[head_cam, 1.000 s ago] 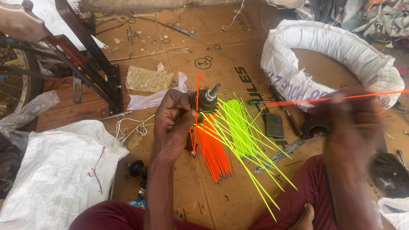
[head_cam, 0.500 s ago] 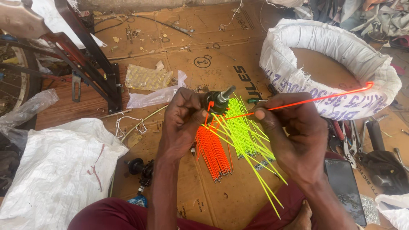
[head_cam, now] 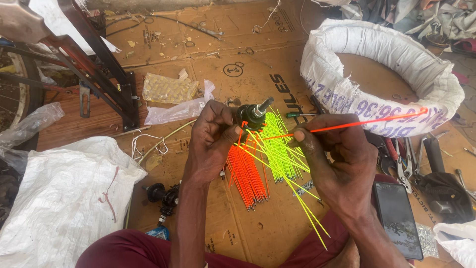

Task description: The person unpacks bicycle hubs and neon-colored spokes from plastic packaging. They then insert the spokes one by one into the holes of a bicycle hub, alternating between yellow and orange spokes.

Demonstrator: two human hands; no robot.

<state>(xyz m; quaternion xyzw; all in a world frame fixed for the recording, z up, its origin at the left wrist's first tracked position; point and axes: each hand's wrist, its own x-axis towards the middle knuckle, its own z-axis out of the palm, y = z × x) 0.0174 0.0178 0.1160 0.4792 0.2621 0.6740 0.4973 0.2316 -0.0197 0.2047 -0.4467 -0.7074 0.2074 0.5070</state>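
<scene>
Hub (head_cam: 252, 115) of a bicycle wheel, dark with a silvery axle end poking up to the right, sits pinched in the left hand (head_cam: 210, 144), whose thumb and fingers are curled closed around its body, held above the cardboard sheet (head_cam: 248, 64) that covers the floor. From the head camera, a fan of neon yellow spokes (head_cam: 282, 154) and a tighter bunch of orange spokes (head_cam: 246, 173) hang from the hub's flange toward the person's lap. A second ago the right hand (head_cam: 342, 159) was out wide by the white sack-wrapped tyre ring (head_cam: 382, 47), carrying a single orange spoke (head_cam: 367, 121); half a second ago it was closing in; now it is just beside the hub, thumb and forefinger nipped shut on the spoke, whose near tip has reached the flange while its far end lies across the tyre ring. That reads as one more spoke being fed into the hub. A second black hub (head_cam: 163, 194) lies on the cardboard by the left forearm, a dark phone (head_cam: 396, 218) by the right knee, pliers (head_cam: 402, 164) beyond it.
</scene>
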